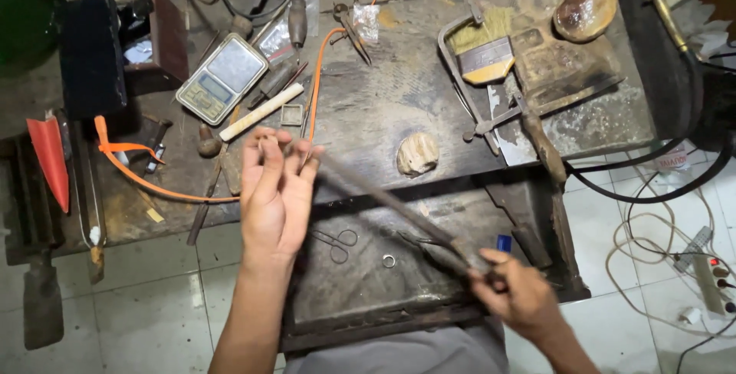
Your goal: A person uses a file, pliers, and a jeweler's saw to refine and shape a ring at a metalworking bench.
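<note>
We hold a long thin file (391, 204) clenched in our right hand (515, 293) above the desk (399, 98); its blurred tip meets our released left hand (274, 197); detail unclear

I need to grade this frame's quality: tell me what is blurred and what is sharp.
Head view: the long thin rod between the left hand and right hand is smeared by motion; the scale, brush and small ring stay sharp; light is even.

Illumination: dim, even, overhead. Worktop (399, 105) dark; pale floor tiles (176, 297) brighter. Motion blur on long rod (391, 205). Wide-angle edge distortion present.
</note>
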